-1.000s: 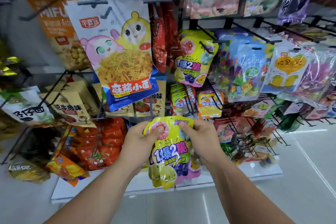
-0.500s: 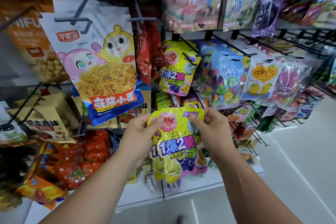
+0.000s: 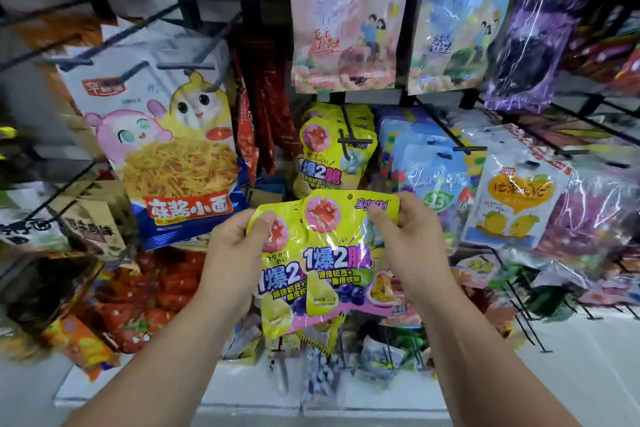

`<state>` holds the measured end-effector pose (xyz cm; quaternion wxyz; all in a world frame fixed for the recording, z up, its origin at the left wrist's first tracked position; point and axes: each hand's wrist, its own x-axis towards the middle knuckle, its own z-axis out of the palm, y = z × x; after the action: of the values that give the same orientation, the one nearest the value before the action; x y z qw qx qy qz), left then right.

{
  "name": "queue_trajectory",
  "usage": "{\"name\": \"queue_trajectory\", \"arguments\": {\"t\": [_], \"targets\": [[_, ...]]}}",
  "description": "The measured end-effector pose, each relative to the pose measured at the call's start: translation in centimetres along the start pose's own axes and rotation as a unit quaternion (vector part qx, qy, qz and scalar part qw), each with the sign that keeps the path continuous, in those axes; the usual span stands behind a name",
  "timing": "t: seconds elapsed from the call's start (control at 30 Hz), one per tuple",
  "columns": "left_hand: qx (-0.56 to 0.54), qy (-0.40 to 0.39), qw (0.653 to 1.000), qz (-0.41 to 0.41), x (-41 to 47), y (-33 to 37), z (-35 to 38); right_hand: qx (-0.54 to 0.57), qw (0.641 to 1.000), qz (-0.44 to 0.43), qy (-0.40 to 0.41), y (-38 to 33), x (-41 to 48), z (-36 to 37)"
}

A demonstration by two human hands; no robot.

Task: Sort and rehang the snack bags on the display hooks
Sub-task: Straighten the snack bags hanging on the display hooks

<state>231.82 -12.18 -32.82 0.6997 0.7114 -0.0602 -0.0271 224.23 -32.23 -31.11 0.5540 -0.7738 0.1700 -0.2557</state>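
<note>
I hold two yellow snack bags in front of the rack, overlapping like a fan. My left hand (image 3: 235,246) pinches the top corner of the rear yellow bag (image 3: 277,274). My right hand (image 3: 408,243) pinches the top right corner of the front yellow bag (image 3: 341,246), which has a pink flower and blue lettering. Just above them, matching yellow bags (image 3: 325,152) hang on a black display hook (image 3: 349,133). The front bag's top edge sits a little below that hook's tip.
A big white noodle bag (image 3: 166,149) hangs at left, red bags (image 3: 256,114) beside it, blue candy bags (image 3: 429,170) and a mango bag (image 3: 512,198) at right. Pink and blue pouches (image 3: 346,14) hang above. Black hooks jut out all over; a white base shelf (image 3: 242,395) lies below.
Both hands have lifted the yellow bags up toward the hook with matching bags. The view has tilted up and moved closer to the rack.
</note>
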Motion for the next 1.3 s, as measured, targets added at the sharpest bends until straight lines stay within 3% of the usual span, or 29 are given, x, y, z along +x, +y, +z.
{"name": "queue_trajectory", "arguments": {"t": [0.17, 0.33, 0.6, 1.3], "targets": [[0.09, 0.038, 0.993, 0.071, -0.4, 0.4, -0.8, 0.007, 0.999, -0.031, -0.007, -1.3, 1.6, -0.7], [0.141, 0.053, 0.985, 0.087, 0.0, 0.6, -2.3, 0.029, 0.999, -0.024, -0.005, -2.4, 2.6, 0.4], [0.136, 0.049, 0.986, 0.077, -0.1, 1.1, -3.2, -0.004, 0.999, -0.024, 0.044, -2.4, 4.0, 1.6], [0.084, 0.024, 0.986, 0.143, 0.5, 1.6, -3.2, -0.097, 0.989, 0.014, 0.111, -2.4, 9.3, 5.0]]}}
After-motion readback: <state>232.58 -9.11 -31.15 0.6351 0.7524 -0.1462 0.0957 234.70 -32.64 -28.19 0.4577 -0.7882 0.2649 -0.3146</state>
